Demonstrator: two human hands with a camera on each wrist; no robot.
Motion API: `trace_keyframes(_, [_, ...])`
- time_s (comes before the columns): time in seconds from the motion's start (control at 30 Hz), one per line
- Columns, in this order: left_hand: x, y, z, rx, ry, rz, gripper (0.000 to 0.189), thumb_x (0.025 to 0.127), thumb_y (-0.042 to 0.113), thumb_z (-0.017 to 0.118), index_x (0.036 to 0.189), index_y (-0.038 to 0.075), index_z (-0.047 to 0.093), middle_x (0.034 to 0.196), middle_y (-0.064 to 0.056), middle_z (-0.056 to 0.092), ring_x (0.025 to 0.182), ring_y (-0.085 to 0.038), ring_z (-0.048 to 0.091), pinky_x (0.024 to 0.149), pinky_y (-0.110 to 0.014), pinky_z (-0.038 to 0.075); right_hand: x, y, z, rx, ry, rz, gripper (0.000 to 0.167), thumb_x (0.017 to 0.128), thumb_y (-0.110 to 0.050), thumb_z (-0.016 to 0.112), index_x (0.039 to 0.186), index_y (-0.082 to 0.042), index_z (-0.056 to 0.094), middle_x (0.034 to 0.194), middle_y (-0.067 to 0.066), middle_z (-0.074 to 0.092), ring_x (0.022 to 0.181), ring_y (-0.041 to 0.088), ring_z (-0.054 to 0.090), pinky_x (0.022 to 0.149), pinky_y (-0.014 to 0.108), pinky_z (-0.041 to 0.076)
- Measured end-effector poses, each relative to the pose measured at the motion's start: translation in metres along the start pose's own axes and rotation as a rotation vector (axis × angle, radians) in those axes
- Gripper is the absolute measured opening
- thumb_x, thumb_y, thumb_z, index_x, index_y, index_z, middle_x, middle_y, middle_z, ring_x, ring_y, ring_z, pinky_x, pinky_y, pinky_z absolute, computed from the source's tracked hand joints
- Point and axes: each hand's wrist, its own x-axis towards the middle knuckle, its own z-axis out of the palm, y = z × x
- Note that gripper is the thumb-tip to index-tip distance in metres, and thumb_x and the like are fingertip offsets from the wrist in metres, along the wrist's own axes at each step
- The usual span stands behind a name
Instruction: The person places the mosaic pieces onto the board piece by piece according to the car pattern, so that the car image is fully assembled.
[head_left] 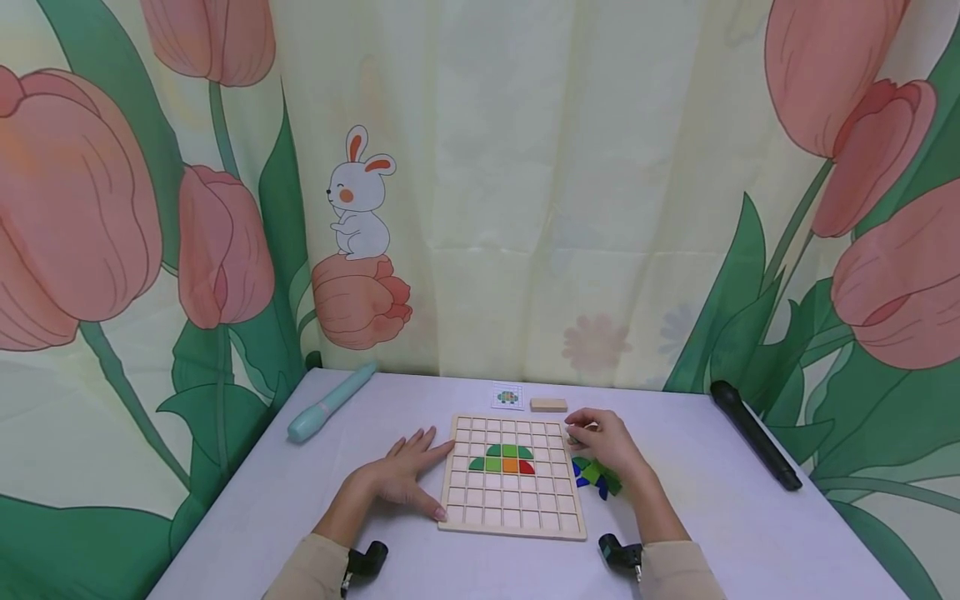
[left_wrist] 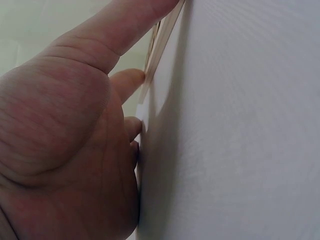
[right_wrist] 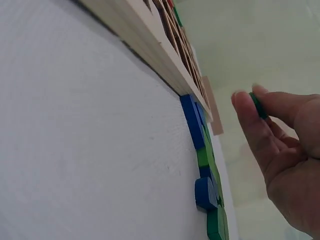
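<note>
A wooden grid board (head_left: 510, 504) lies on the table with green, orange and red pieces set in its upper middle cells. My left hand (head_left: 405, 471) rests at its left side, fingers spread, thumb at the lower left corner and index finger on the left edge. In the left wrist view the thumb and a fingertip touch the board's side. My right hand (head_left: 606, 440) is raised by the upper right corner and pinches a dark green block (right_wrist: 258, 105) between thumb and fingers. Under that wrist lies a pile of loose green and blue blocks (head_left: 596, 475), close against the board's right side.
Behind the board lie a small pattern card (head_left: 507, 397) and a wooden block (head_left: 548, 405). A light teal cylindrical object (head_left: 330, 404) lies at the back left, a black cylindrical object (head_left: 756, 435) at the right. A printed curtain (head_left: 540, 208) hangs behind the table.
</note>
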Motion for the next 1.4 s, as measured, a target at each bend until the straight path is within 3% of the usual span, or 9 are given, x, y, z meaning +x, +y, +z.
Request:
trace_keyframes(0.13, [0.0,0.0,0.0,-0.001,0.001,-0.002,0.12,0.065,0.071,0.086,0.164,0.031,0.032,0.176,-0.014,0.011,0.164,-0.036,0.003,0.13,-0.062,0.005,0.001,-0.002,0.0,0.035,0.019,-0.026,0.025,0.096,-0.007,0.074,0.119,0.001,0.072,0.102,0.012,0.071,0.084,0.019,0.069,0.074,0.024,0.063])
trace_keyframes(0.4, [0.0,0.0,0.0,-0.003,0.004,0.003,0.12,0.065,0.071,0.086,0.164,0.031,0.032,0.176,-0.014,0.011,0.164,-0.036,0.003,0.13,-0.062,0.005,-0.001,-0.005,0.002,-0.026,0.036,-0.091,0.028,0.092,-0.006,0.078,0.12,-0.003,0.074,0.105,0.008,0.075,0.089,0.02,0.066,0.075,0.021,0.058])
trace_keyframes(0.6, [0.0,0.001,-0.001,-0.005,0.004,-0.006,0.12,0.065,0.07,0.087,0.164,0.031,0.033,0.176,-0.014,0.011,0.164,-0.036,0.003,0.13,-0.061,0.005,-0.001,-0.009,0.006,0.057,-0.013,-0.091,0.021,0.092,-0.004,0.078,0.111,-0.003,0.071,0.094,0.01,0.072,0.083,0.021,0.073,0.073,0.03,0.064])
trace_keyframes(0.9, [-0.001,0.002,-0.002,-0.001,0.005,-0.006,0.12,0.065,0.07,0.087,0.164,0.031,0.033,0.176,-0.014,0.011,0.164,-0.034,0.002,0.13,-0.061,0.004,-0.003,-0.015,0.009,-0.063,-0.085,-0.187,0.025,0.098,-0.002,0.069,0.121,-0.006,0.076,0.119,0.013,0.075,0.09,0.019,0.064,0.077,0.023,0.057])
trace_keyframes(1.17, [-0.001,0.003,-0.002,-0.017,0.001,-0.016,0.12,0.064,0.069,0.088,0.164,0.031,0.033,0.176,-0.014,0.011,0.164,-0.035,0.002,0.13,-0.06,0.004,-0.009,-0.024,0.015,-0.089,-0.182,-0.165,0.012,0.096,-0.001,0.07,0.109,-0.002,0.072,0.097,0.007,0.071,0.083,0.019,0.066,0.071,0.028,0.062])
trace_keyframes(1.4, [-0.001,0.003,-0.001,-0.018,0.006,-0.017,0.12,0.064,0.069,0.088,0.164,0.031,0.033,0.176,-0.014,0.012,0.164,-0.035,0.003,0.13,-0.061,0.004,-0.01,-0.026,0.017,-0.114,-0.203,-0.186,0.018,0.098,0.001,0.067,0.112,-0.004,0.078,0.105,0.005,0.074,0.086,0.019,0.063,0.076,0.024,0.06])
